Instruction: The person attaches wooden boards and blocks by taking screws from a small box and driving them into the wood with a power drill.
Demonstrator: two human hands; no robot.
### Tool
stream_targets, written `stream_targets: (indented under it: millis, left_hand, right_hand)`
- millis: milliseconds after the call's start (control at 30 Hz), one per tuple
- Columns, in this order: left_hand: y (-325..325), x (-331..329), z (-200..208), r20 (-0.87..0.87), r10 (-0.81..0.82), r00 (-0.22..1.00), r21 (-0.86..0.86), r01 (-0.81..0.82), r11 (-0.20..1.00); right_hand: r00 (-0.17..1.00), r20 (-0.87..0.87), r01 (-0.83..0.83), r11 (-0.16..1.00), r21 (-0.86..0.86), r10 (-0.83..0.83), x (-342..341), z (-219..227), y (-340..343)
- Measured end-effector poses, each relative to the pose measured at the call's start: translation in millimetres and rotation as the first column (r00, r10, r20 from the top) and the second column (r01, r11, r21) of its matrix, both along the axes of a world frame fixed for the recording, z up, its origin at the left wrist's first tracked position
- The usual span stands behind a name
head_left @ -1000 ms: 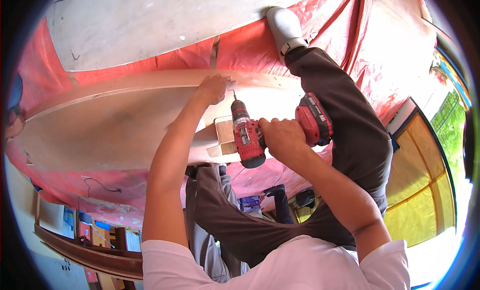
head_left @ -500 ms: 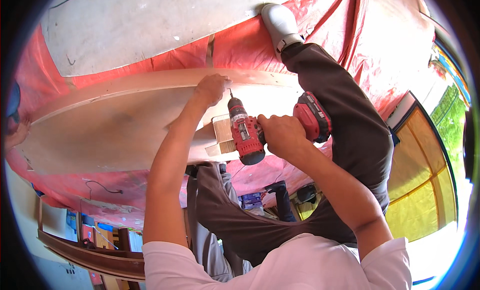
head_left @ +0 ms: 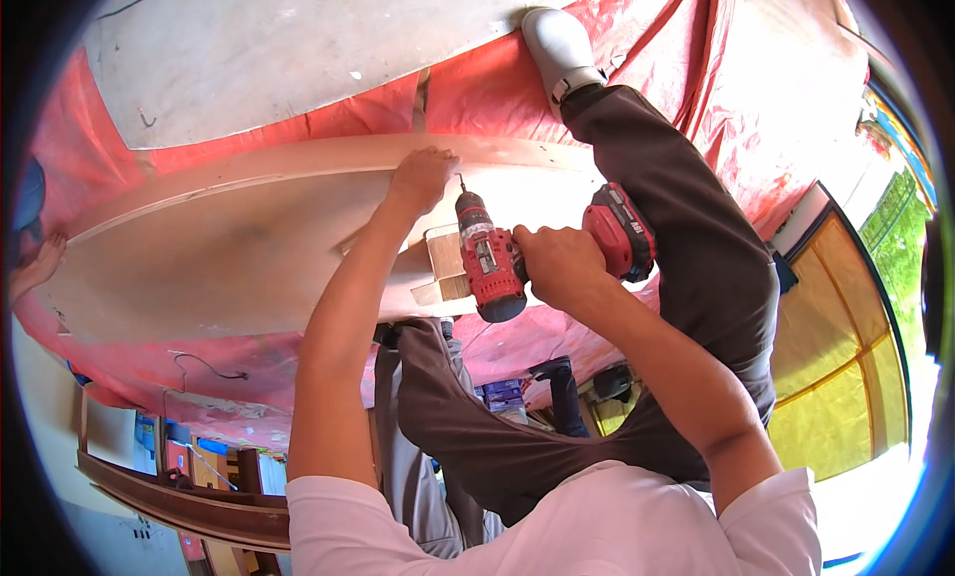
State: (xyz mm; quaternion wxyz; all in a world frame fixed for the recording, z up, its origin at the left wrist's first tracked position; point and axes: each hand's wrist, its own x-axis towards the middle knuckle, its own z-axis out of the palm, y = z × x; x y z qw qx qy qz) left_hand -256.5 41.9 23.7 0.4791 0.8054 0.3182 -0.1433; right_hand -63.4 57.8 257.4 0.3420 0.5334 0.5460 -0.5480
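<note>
A red and black cordless drill [head_left: 483, 258] is in my right hand [head_left: 565, 266], whose fingers wrap round its handle. Its thin bit [head_left: 462, 181] points away from me, toward a long curved wooden strip [head_left: 298, 166] along the far edge of a broad wooden panel [head_left: 219, 258]. Beside the bit's tip, my left hand [head_left: 423, 181] is closed at the strip, fingers bent and pressed together. Whatever those fingers hold, if anything, is hidden. Small pale wooden blocks [head_left: 448, 258] lie on the panel, just left of the drill.
At the far left another person's hand [head_left: 40, 268] is by the panel's end. Red sheeting [head_left: 468, 103] lies underneath, with a pale board [head_left: 279, 49] beyond. My shoe [head_left: 559, 54] is on the far side. A yellow framed panel [head_left: 831, 347] stands at the right.
The view has shifted slightly. My left hand and the drill keep nearly the same places at the strip. The other person's hand has moved a little at the panel's left end.
</note>
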Motion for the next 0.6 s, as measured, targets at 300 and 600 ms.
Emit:
stream_targets:
  millis: [300,600]
  left_hand:
    - [-4,3,23,0.050,0.275,0.960,0.055,-0.277,0.959]
    - [-33,47,168,-0.770,0.633,-0.081,-0.558,-0.397,-0.729]
  right_hand:
    - [1.000,0.014,0.003,1.000,-0.028,-0.003,-2,1,2]
    - [1.000,-0.003,-0.001,1.000,-0.014,0.001,6,-2,-2]
